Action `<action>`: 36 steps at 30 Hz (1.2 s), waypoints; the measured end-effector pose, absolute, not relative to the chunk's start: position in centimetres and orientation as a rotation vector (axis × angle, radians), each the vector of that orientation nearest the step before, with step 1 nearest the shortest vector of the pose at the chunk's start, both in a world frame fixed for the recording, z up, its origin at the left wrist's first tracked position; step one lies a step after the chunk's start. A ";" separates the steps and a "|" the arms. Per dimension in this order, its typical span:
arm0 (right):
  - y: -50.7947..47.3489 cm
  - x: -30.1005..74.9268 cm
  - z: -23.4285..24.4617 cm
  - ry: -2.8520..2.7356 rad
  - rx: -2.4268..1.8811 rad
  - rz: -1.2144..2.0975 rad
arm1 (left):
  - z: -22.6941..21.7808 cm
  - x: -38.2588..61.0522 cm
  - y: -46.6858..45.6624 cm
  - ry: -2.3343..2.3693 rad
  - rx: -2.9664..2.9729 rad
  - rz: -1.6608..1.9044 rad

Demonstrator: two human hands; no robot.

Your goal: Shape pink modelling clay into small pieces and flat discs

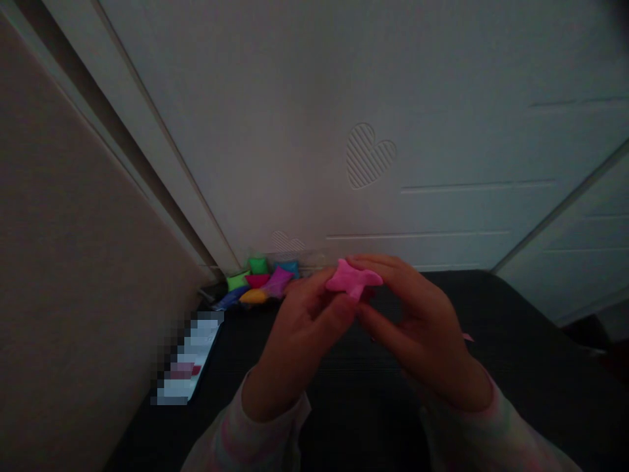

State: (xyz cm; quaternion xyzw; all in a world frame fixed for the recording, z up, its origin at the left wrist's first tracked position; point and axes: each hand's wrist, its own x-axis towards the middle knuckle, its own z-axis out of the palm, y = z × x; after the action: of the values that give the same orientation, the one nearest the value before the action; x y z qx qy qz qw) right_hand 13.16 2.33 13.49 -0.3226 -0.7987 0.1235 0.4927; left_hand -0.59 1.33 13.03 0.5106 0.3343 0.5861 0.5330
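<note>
A pink, star-like piece of soft modelling clay (354,279) is held up between my two hands, above the dark table. My left hand (307,328) pinches it from the left, with the thumb under its lower point. From the other side my right hand (415,318) curves round it, fingertips at its upper edge and thumb near its lower right. The fingers hide the back of the clay.
Several small packets in bright colours (265,282) lie in clear plastic at the table's back left. A lit phone-like screen (191,360), blurred out, rests at the left edge. A white panel (295,131) with embossed hearts stands behind the dark table (344,406). A small pink scrap (468,337) lies right of my right hand.
</note>
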 end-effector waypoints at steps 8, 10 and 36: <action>2.3 13.2 13.4 -1.955 -0.757 0.290 | 14.1 0.4 0.7 1.012 1.442 1.502; 2.2 13.3 13.4 -1.957 -0.747 0.337 | 14.2 0.6 0.7 1.038 1.472 1.559; 1.6 13.7 13.7 -1.641 -0.798 0.580 | 13.9 0.0 0.6 0.691 1.587 1.189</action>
State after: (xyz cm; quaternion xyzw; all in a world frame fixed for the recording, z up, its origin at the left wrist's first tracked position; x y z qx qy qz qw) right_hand 13.67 1.64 13.70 -0.3408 -0.7008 0.2476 0.5758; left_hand 0.05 0.59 13.89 0.6557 0.2853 0.4910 0.4976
